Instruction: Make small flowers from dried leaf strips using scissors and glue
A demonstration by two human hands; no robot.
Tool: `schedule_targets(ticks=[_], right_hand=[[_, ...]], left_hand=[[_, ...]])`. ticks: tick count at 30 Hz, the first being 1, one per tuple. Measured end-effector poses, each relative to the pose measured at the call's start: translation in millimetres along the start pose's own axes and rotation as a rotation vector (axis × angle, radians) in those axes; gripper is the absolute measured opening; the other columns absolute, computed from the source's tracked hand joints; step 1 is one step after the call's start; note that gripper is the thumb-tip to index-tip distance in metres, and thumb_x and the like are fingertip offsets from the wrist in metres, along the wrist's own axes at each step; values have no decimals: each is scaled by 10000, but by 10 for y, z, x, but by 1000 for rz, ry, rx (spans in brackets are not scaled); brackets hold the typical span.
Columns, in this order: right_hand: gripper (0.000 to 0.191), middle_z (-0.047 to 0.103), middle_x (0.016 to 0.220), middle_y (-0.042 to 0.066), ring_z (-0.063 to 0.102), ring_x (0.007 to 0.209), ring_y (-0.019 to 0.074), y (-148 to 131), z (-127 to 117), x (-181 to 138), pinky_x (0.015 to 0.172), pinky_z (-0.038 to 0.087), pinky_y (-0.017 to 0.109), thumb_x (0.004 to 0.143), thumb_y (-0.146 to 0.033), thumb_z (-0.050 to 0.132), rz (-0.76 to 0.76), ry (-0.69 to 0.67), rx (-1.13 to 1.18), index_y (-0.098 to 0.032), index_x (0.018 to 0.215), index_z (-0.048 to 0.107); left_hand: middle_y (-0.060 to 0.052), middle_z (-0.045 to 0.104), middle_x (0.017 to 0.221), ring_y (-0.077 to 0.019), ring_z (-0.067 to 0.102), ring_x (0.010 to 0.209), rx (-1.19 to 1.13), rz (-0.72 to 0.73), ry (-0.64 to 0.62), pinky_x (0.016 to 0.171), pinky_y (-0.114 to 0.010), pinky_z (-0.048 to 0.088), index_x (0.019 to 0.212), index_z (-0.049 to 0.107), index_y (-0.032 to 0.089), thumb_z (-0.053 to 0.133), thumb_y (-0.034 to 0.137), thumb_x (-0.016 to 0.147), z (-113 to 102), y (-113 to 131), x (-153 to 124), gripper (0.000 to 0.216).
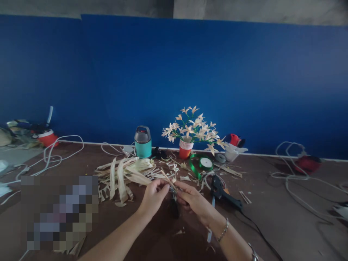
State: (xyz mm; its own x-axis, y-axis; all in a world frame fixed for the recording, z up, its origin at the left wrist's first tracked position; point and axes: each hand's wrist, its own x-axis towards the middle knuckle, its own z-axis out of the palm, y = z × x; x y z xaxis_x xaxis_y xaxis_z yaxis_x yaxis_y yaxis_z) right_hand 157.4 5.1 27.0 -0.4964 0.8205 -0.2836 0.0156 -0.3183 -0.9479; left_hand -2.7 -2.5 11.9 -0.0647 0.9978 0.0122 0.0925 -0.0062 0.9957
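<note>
My left hand [152, 197] and my right hand [193, 201] meet over the brown table [272, 217], fingers pinched together on a thin pale dried-leaf strip [168, 180] that slants up to the left between them. A dark tool [174, 206] lies on the table just under the two hands. A pile of pale dried leaves [123, 174] spreads to the left of my left hand. A black glue gun [221, 192] lies right of my right hand. A bracelet shows on my right wrist.
At the back stand a red cup of pale handmade flowers [187, 139], a teal jar [143, 142], a green ribbon roll [205, 163] and a white cup [231, 154]. White cables [54, 156] trail left; cords and a red object [308, 163] lie right. A blue wall [174, 79] stands behind.
</note>
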Motion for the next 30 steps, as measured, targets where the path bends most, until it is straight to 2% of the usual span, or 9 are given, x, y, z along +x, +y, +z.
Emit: schedule_targets(ticks=[5,10,13,16,18,20,21,24,30], right_hand=[[507,261,497,-122,119,385,26,16,-46,8,373,38,146,743,-411,645,107,-72,193,-226,1197,515],[517,247,472,-134,100,363,22,20,-96,7,347,31,133,743,-376,652,135,-150,279,-238,1220,505],[501,263,467,-129,125,355,20,10,-61,14,339,67,120,754,-359,636,120,-86,214,-243,1230,530],[365,430,481,-79,335,383,45,27,20,51,372,293,137,788,-296,578,-77,52,-12,-229,1144,628],[324,630,656,-5,560,590,108,56,72,77,599,485,230,798,-211,531,-304,124,-221,-222,1091,669],[383,702,925,41,622,885,174,89,102,86,866,465,337,799,-126,463,-482,168,-426,-226,1113,658],[436,694,1019,50,608,982,191,105,108,83,929,432,367,792,-86,428,-533,185,-520,-231,1149,634],[600,676,1096,69,619,998,203,134,101,51,888,465,353,733,5,374,-584,253,-793,-246,1251,544],[690,683,882,53,654,726,179,112,166,-6,652,505,254,725,1,400,-484,360,-1245,-293,1349,407]], left_hand=[[-29,664,791,-183,574,799,-140,-58,-122,751,-272,430,803,656,158,585,332,700,-16,22,16,215],[-18,629,708,-152,527,669,-46,47,-175,657,-252,410,816,659,137,556,350,755,-40,5,39,244],[17,529,599,-121,444,585,42,127,-119,584,-227,359,713,622,141,523,312,778,-42,5,22,208],[46,406,540,-101,361,541,54,161,-40,535,-215,305,598,521,158,509,286,779,-24,-7,-4,222],[55,350,524,-96,324,526,35,146,-10,512,-213,277,559,458,170,501,284,776,-4,-21,-16,249],[55,338,523,-96,317,527,7,126,4,508,-213,272,553,446,173,496,286,770,17,-30,-23,249],[54,341,525,-97,319,530,-6,116,12,509,-212,275,554,451,172,495,288,765,27,-30,-26,245],[54,342,521,-97,318,529,-34,93,39,509,-210,278,547,459,172,502,302,748,50,-13,-30,244],[57,355,506,-94,320,516,-36,57,96,496,-205,266,514,449,171,514,328,703,85,13,-11,254]])
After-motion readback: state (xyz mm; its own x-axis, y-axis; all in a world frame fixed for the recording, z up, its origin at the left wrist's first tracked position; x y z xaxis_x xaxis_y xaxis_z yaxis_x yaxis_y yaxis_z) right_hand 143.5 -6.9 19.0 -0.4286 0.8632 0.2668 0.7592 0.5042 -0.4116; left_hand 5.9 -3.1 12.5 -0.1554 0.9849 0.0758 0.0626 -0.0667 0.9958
